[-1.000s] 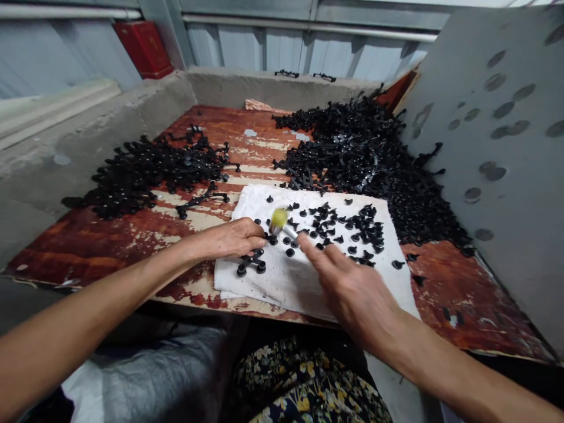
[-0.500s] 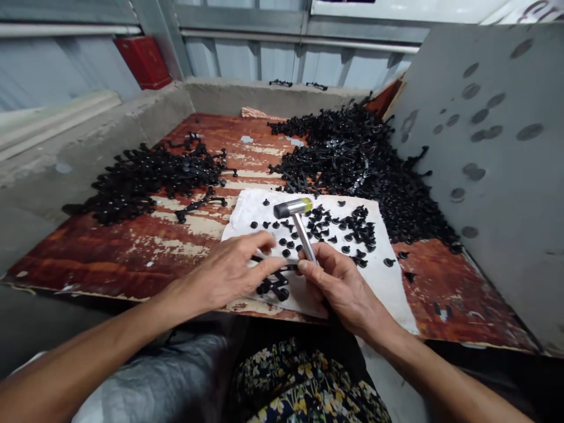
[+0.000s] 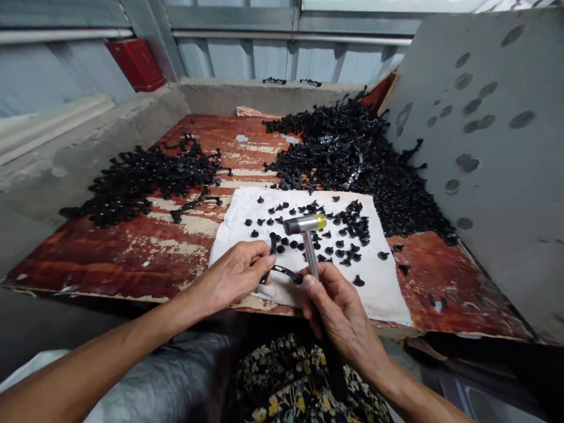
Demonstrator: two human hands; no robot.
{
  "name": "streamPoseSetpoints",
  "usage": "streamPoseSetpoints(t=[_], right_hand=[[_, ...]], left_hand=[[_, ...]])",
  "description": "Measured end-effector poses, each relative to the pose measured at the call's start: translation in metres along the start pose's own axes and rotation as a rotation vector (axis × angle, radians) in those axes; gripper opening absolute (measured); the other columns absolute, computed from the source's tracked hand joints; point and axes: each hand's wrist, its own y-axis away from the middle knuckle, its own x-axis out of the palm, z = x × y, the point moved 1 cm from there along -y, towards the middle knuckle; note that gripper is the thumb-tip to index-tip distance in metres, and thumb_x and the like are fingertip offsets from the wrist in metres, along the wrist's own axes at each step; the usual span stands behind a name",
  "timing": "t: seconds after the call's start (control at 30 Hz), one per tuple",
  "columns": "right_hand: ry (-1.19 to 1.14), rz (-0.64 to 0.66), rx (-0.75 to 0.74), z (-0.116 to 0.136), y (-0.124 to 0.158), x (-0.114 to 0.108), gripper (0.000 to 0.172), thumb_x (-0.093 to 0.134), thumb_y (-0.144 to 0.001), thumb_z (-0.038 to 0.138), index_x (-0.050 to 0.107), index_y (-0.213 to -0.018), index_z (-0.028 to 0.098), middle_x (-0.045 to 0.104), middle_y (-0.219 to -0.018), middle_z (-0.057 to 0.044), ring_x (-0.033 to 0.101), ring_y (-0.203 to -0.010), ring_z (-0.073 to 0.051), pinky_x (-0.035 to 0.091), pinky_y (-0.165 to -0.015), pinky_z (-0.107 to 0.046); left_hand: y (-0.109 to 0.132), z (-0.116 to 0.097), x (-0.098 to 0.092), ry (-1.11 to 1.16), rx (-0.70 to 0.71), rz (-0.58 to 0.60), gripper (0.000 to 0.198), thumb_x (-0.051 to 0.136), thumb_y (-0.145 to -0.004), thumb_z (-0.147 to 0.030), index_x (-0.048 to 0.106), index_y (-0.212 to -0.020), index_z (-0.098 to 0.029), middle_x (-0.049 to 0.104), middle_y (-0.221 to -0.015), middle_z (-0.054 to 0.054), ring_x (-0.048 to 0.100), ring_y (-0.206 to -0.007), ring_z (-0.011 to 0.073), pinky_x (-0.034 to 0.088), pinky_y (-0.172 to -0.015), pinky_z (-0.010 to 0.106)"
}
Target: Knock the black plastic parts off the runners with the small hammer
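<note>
Head view: since a second ago the right hand (image 3: 337, 305) has drawn back toward the near edge of the white cloth (image 3: 388, 294) and raised the small hammer (image 3: 306, 235) from a blurred swing to upright. Its fingers are wrapped around the low end of the metal handle. The left hand (image 3: 231, 276) has also come nearer, and its fingertips pinch a black plastic strip (image 3: 282, 271) lying at the cloth's near edge. The hammer's handle runs up and away from the person; its head lies crosswise, yellow face to the right, above loose black caps (image 3: 348, 232). Right of the cloth is bare red board (image 3: 440, 276); heaps of black parts (image 3: 352, 153) lie beyond it.
</note>
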Motion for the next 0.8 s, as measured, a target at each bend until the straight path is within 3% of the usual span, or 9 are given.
streamPoseSetpoints(t=[0.2, 0.43, 0.63, 0.8], right_hand=[[-0.049, -0.052, 0.024, -0.007, 0.006, -0.019, 0.033, 0.054, -0.090, 0.054, 0.051, -0.088, 0.022, 0.047, -0.053, 0.008, 0.036, -0.037, -0.007, 0.028, -0.034, -0.017], [-0.115, -0.060, 0.038, -0.012, 0.005, -0.023, 0.031, 0.058, -0.088, 0.052, 0.051, -0.085, 0.021, 0.054, -0.063, 0.005, 0.035, -0.039, -0.006, 0.030, -0.034, -0.016], [-0.134, -0.048, 0.047, -0.011, 0.004, -0.024, 0.030, 0.058, -0.088, 0.050, 0.051, -0.087, 0.021, 0.059, -0.074, 0.002, 0.036, -0.042, -0.005, 0.030, -0.033, -0.016], [-0.141, -0.050, 0.047, -0.009, 0.004, -0.023, 0.031, 0.059, -0.087, 0.050, 0.051, -0.085, 0.021, 0.058, -0.073, 0.004, 0.036, -0.040, -0.004, 0.030, -0.033, -0.015]], left_hand=[[-0.008, -0.005, -0.013, 0.108, -0.138, 0.241, 0.033, 0.055, -0.074, -0.047, 0.053, -0.062, -0.017, 0.046, -0.053, -0.004, 0.033, -0.048, 0.0082, 0.024, -0.047, 0.022], [-0.019, 0.002, -0.021, 0.309, -0.239, 0.300, 0.036, 0.070, -0.064, -0.049, 0.056, -0.066, -0.015, 0.056, -0.056, -0.001, 0.038, -0.048, 0.0077, 0.027, -0.048, 0.022], [-0.023, -0.005, -0.027, 0.113, -0.264, 0.341, 0.026, 0.066, -0.068, -0.040, 0.055, -0.066, -0.016, 0.062, -0.060, 0.001, 0.044, -0.050, 0.0088, 0.028, -0.050, 0.022], [-0.024, -0.012, -0.023, -0.036, -0.235, 0.308, 0.015, 0.056, -0.074, -0.026, 0.047, -0.064, -0.019, 0.062, -0.062, 0.000, 0.050, -0.054, 0.0108, 0.032, -0.050, 0.021]])
